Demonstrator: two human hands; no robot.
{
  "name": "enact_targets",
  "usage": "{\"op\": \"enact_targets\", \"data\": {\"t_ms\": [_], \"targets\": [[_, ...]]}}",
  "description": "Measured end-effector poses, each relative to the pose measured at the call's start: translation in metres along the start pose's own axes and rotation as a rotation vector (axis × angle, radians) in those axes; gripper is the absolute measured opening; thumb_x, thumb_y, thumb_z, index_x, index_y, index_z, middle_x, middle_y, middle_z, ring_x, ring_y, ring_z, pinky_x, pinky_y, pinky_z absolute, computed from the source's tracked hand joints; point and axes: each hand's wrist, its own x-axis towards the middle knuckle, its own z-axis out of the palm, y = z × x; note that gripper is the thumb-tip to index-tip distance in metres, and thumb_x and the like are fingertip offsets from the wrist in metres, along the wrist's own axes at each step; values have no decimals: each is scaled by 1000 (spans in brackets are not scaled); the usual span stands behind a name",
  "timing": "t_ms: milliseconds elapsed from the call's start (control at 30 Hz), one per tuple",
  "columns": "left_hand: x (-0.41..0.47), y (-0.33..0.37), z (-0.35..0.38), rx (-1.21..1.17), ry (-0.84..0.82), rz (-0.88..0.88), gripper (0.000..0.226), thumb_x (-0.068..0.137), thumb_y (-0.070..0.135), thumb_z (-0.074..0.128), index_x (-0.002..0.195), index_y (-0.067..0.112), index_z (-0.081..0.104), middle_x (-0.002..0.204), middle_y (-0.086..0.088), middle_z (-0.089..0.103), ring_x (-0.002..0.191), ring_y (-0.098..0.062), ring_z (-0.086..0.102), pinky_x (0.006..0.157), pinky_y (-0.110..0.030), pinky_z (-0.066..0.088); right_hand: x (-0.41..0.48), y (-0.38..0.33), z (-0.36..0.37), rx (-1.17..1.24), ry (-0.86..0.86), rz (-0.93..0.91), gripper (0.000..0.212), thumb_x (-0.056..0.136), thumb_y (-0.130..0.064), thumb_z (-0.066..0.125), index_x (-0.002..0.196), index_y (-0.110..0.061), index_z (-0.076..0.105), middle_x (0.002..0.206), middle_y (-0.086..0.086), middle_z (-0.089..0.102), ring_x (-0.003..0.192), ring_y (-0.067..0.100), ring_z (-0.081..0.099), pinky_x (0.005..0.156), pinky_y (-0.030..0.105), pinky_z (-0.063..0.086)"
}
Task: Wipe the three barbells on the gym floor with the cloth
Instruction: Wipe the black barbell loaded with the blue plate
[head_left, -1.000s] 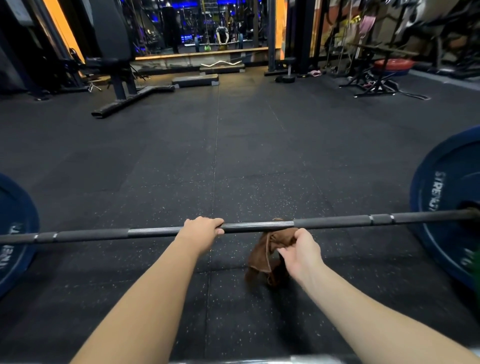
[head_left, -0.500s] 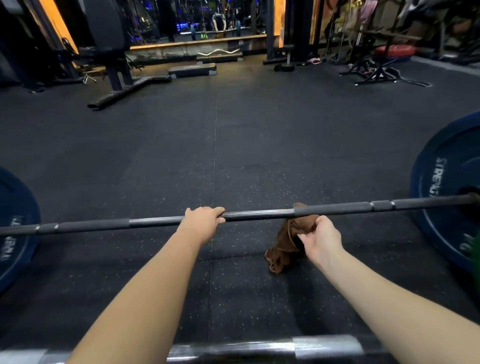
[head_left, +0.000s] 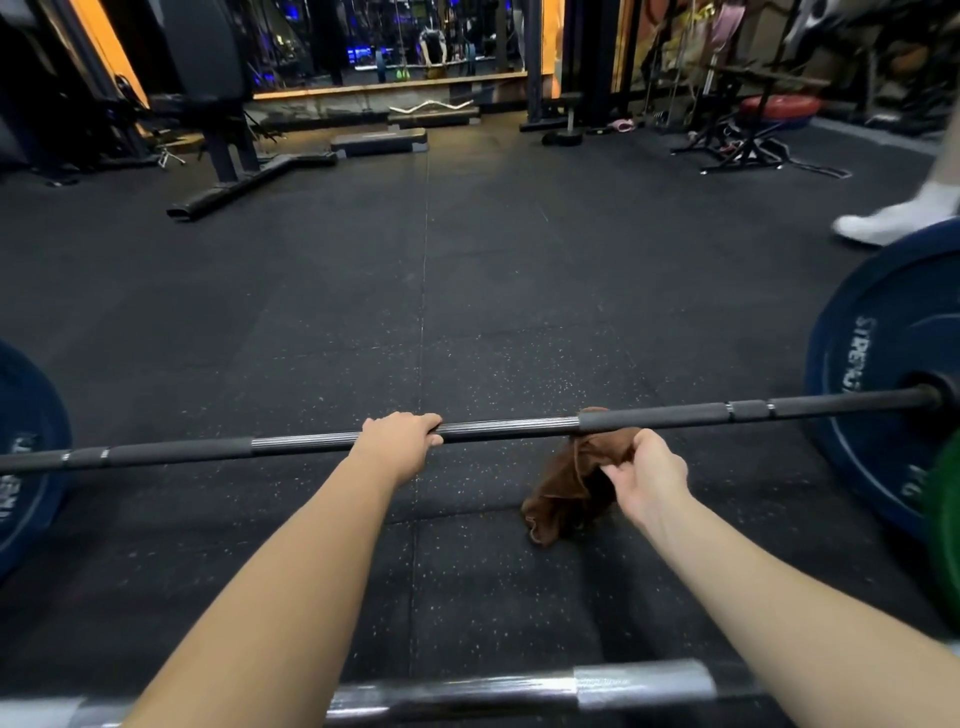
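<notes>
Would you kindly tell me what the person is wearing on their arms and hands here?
Nothing worn shows. The left hand and right hand are bare, without gloves, and no rings can be made out on the fingers. The left forearm and right forearm are bare down to the frame's lower edge: no sleeves, watch, wristband or strap in sight.

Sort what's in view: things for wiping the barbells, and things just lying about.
For the job: cloth, held by right hand; far barbell, gripped by left hand; near barbell.
Lying about: curl bar, step, red disc.
</notes>
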Motion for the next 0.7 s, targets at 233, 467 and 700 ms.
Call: {"op": "enact_targets", "data": {"t_ms": [233,467,700], "targets": [[2,-1,9,-7,-2,-22,32,112,36,29,132,22,50,124,-6,59,115,-30,56,110,-50,33,2,1,-5,0,31,4,25,84,10,43,98,9,65,89,23,72,84,33,72,95,47,57],[2,-2,7,1,6,-20,30,112,37,30,125,21,51,118,-6,60,109,-31,58,105,-49,34,-20,33,27,-17,-58,60,24,82,13,42,73,5,63,63,16,65,56,26,64,73,39,60],[0,0,8,-15,7,-31,30,112,36,30,129,21,50,122,-6,60,112,-32,57,111,-53,32,1,12,12,30,20,21,30,76,13,47,102,9,62,98,23,73,90,36,74,86,47,59]]}}
